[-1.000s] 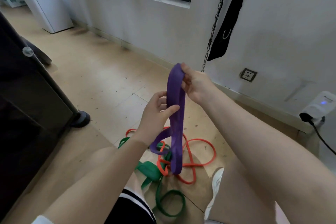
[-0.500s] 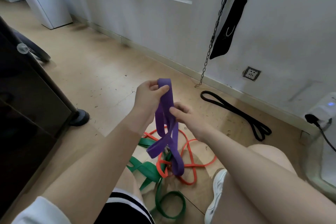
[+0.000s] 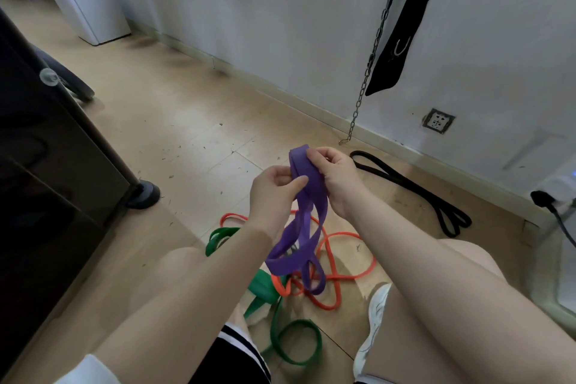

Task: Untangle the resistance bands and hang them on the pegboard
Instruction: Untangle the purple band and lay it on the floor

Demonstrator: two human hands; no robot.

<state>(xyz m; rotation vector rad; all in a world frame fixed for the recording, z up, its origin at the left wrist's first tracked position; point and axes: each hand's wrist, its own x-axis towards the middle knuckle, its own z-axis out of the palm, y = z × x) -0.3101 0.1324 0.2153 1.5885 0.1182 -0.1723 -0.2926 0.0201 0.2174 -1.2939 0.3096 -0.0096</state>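
A wide purple band [image 3: 307,221] hangs in folded loops between both hands above the floor. My left hand [image 3: 274,193] pinches it near the top with thumb and fingers. My right hand [image 3: 335,174] grips the top fold from the right side. Below them an orange band [image 3: 339,271] and a green band [image 3: 293,343] lie tangled together on the floor between my legs. A black band [image 3: 414,187] lies stretched out on the floor near the wall. No pegboard is in view.
A metal chain [image 3: 371,59] and a black strap [image 3: 399,34] hang against the white wall. A dark cabinet [image 3: 46,165] stands at the left with a round foot [image 3: 145,195]. A wall socket [image 3: 438,120] and a plugged-in white device [image 3: 558,187] are at the right.
The purple band has been gathered into shorter loops and held lower. My right hand moved back up to the top fold beside my left hand. The camera tilted, showing the black band.
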